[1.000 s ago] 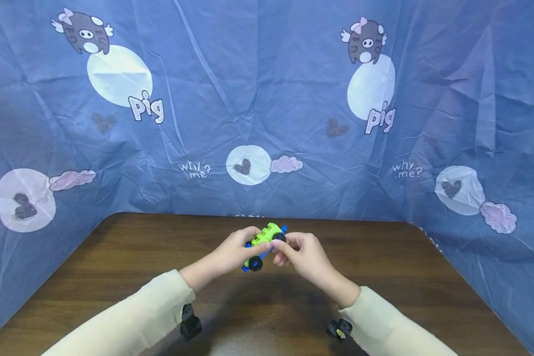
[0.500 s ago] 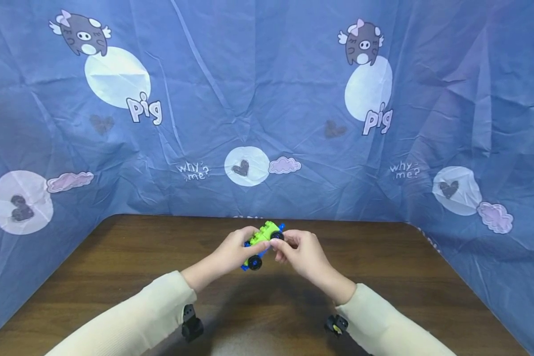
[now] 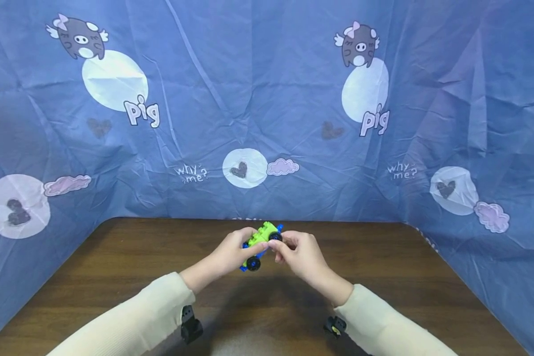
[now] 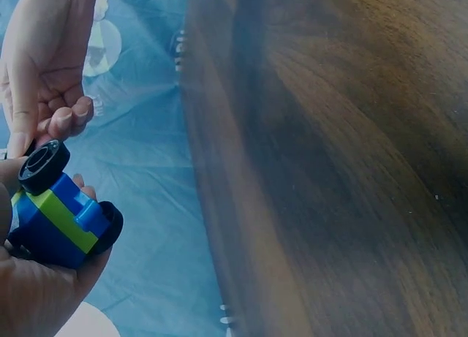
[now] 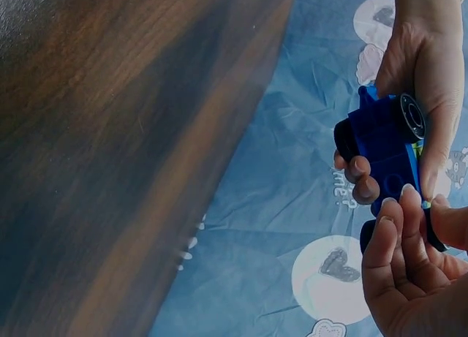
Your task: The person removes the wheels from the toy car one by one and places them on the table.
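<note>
A small toy car [image 3: 261, 236] of lime-green and blue building bricks with black wheels is held up over the table, tilted with its far end to the right. My left hand [image 3: 229, 253] grips its body, thumb along the near side. The fingers and thumb of my right hand [image 3: 306, 254] pinch a black wheel [image 3: 275, 238] at the far right end. In the left wrist view a nearer wheel [image 4: 44, 165] and blue bricks show past the left palm. The blue underside [image 5: 390, 158] faces the right wrist view, with right fingertips against it.
The brown wooden table [image 3: 129, 277] lies beneath both hands. A blue printed cloth [image 3: 249, 99] hangs behind it and along both sides. Black wrist cameras [image 3: 190, 324] hang below the cream sleeves [image 3: 155, 306].
The hands and the toy car stay in nearly the same pose, shifted slightly left in view. The head view has tipped a little, moving the backdrop down and left.
</note>
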The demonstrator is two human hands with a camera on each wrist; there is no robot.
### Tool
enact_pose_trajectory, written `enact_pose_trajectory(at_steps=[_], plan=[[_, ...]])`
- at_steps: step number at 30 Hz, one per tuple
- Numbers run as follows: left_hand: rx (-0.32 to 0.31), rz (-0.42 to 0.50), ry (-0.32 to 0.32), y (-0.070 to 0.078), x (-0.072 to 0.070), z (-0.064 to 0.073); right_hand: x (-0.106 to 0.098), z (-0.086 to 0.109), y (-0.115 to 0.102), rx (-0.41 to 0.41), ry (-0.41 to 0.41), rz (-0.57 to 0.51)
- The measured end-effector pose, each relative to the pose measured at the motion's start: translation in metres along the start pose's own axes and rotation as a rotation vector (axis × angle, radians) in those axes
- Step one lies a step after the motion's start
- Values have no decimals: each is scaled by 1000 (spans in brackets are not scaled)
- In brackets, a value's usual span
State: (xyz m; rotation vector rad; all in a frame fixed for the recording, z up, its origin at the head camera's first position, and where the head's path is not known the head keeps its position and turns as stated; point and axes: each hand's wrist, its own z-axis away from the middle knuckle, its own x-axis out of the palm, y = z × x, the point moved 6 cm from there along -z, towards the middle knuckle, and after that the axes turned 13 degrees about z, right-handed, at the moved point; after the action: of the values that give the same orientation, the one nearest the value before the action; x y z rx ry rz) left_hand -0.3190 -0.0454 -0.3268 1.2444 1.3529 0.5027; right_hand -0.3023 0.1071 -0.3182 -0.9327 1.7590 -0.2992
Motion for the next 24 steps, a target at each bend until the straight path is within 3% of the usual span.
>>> enact_pose_trajectory(at_steps=[4, 11, 18, 24], plan=[[-4, -20, 12, 3, 0, 0, -2, 0, 0, -2, 18, 9], [-72, 16, 35, -5, 3, -2, 0, -2, 0, -80, 64, 145], [-60, 71, 1, -5, 4, -1, -2, -4, 3, -1, -28, 10], [-60, 51, 10, -3, 3, -1, -7, -5, 11, 144, 81, -132]])
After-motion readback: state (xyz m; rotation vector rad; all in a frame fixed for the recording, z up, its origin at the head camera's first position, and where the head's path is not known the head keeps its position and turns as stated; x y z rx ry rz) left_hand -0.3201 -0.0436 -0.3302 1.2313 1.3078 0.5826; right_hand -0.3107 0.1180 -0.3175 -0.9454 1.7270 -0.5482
